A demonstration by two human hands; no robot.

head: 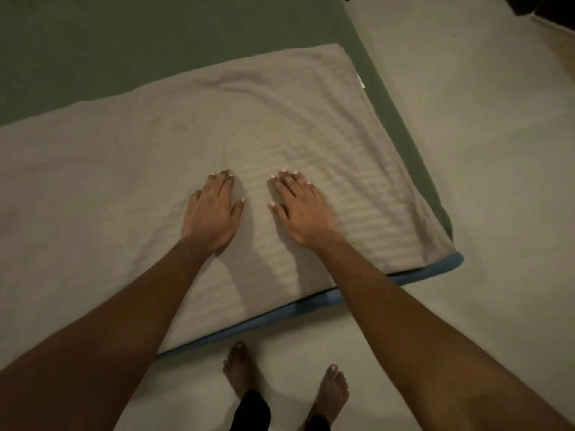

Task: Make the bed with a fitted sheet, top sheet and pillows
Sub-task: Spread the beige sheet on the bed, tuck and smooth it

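Both hands, left hand [211, 213] and right hand [300, 209], lie flat and open, holding nothing, on the top sheet [124, 169] mid-frame; hard pushing could bunch it up.

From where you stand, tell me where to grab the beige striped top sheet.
Take the beige striped top sheet by its near right corner, coming from the floor side: that corner seems to lie free at the blue mattress edge.

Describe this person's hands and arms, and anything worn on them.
Left hand and right hand are bare: no gloves, rings or watch visible. Both forearms are uncovered, with no sleeves in view. The fingernails look short and light, possibly polished.
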